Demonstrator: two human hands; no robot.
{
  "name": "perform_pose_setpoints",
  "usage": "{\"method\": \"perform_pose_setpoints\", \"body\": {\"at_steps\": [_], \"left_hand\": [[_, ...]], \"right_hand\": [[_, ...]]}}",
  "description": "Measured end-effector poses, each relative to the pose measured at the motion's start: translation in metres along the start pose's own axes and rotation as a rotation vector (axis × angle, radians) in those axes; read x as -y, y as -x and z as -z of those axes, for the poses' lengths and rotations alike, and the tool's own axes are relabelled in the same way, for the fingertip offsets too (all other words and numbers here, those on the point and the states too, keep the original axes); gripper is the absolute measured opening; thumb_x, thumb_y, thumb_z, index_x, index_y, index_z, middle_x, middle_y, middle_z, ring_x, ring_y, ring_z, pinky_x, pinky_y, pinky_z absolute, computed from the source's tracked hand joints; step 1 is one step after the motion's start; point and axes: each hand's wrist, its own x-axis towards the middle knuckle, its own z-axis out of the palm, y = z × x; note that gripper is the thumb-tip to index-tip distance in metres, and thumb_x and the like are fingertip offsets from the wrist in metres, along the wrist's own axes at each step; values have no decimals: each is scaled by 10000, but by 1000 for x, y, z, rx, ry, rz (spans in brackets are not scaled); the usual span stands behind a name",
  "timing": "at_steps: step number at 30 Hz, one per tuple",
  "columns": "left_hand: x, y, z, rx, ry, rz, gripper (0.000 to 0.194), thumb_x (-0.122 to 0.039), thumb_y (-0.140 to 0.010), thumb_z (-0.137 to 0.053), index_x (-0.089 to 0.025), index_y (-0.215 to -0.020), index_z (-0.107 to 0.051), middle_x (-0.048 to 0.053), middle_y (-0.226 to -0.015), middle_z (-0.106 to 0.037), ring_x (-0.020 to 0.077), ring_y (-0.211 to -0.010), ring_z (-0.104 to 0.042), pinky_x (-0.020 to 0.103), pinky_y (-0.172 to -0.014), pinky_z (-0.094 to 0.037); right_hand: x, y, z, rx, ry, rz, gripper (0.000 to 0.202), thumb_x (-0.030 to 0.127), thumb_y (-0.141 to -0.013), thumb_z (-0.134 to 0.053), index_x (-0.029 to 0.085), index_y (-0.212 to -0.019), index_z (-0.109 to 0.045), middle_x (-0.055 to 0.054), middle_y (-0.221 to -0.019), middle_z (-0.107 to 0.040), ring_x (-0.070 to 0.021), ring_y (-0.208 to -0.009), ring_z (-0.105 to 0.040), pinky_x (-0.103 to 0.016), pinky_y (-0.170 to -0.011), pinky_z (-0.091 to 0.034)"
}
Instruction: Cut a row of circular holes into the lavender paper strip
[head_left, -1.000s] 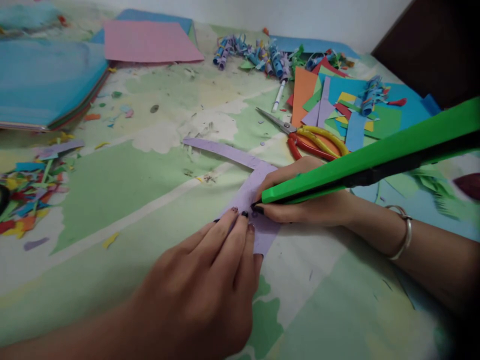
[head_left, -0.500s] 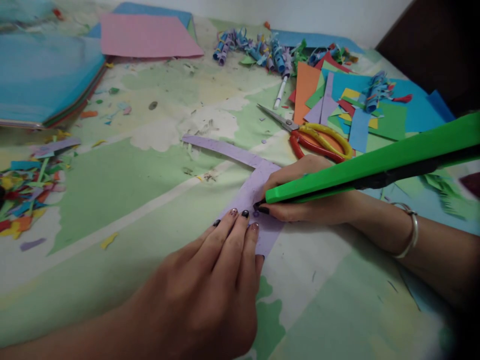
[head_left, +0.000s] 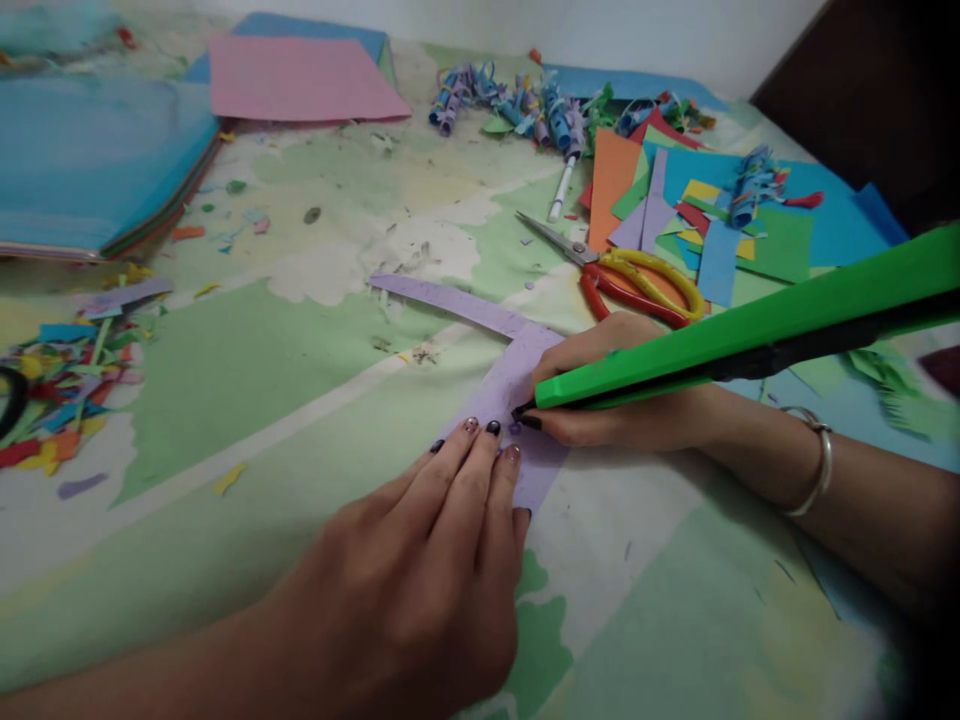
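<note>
A strip of purple paper (head_left: 517, 375) lies slanted on the table, with a narrow purple arm of paper (head_left: 442, 300) reaching left from its top. My left hand (head_left: 427, 560) rests flat on the lower part of the strip, fingers extended side by side. My right hand (head_left: 622, 400), closed, grips a long green tool (head_left: 720, 340) with a black underside. Its near end is at the purple paper, just right of my left fingertips. A small dark purple mark shows there. The tool's far end runs out of view at the right.
Scissors (head_left: 645, 280) with red and yellow handles lie beyond my right hand. Coloured sheets (head_left: 832, 200) and curled paper pieces (head_left: 555, 115) are behind them. Paper scraps (head_left: 67, 390) lie at left, below a blue stack (head_left: 97, 160). A pink sheet (head_left: 300, 80) sits at the back.
The view has shifted slightly, so the table things at left appear a little further right and lower. Both hands keep nearly the same places on the purple paper.
</note>
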Motion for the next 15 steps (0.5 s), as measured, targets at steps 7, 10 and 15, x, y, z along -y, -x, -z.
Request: {"method": "perform_pose_setpoints", "body": {"at_steps": [7, 10, 15], "left_hand": [[3, 0, 2, 11, -14, -50, 222, -133, -854, -552, -19, -1001, -671, 176, -986, -693, 304, -857, -693, 358, -608, -630], [3, 1, 2, 16, -24, -45, 226, -144, -850, -558, -31, -1008, -674, 169, -998, -694, 302, -870, -693, 364, -619, -631], [2, 0, 1, 14, -22, -39, 227, -156, -855, -541, -43, -989, -685, 158, -983, -709, 293, -861, -701, 358, -605, -628]], "right_hand": [[-4, 1, -1, -15, -40, 30, 73, 209, -748, -606, 179, -690, -640, 39, -614, -630, -55, -535, -525, -162, -540, -412], [-4, 2, -1, -8, -42, 6, 78, 223, -752, -600, 190, -700, -647, 35, -652, -656, -69, -559, -558, -170, -546, -429], [0, 1, -1, -13, -46, -27, 84, 179, -736, -583, 201, -687, -647, 40, -642, -653, -69, -557, -559, -169, -544, -434]]}}
